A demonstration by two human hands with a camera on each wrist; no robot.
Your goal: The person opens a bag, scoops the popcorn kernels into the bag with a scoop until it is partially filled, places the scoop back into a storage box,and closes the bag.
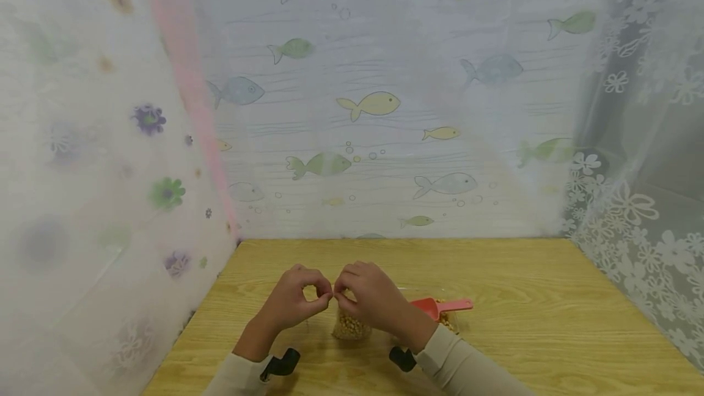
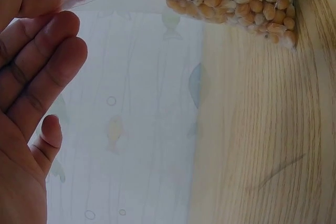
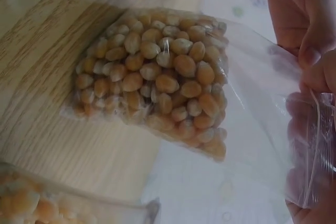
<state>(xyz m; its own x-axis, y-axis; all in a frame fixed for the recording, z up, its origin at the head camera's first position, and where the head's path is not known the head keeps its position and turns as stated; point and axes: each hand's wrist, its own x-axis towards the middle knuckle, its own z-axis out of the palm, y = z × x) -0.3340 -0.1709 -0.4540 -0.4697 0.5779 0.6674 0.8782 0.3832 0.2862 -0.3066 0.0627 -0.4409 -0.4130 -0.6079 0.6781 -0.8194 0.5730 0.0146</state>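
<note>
I pinch the top edge of a clear bag with my left hand and my right hand, my fingertips squeezed tight on it and almost touching each other. The bag hangs straight down under my hands, long way up and down, with yellow corn kernels at its bottom by the wooden table. A red scoop lies just past my right hand, its handle pointing away from me to the right.
</note>
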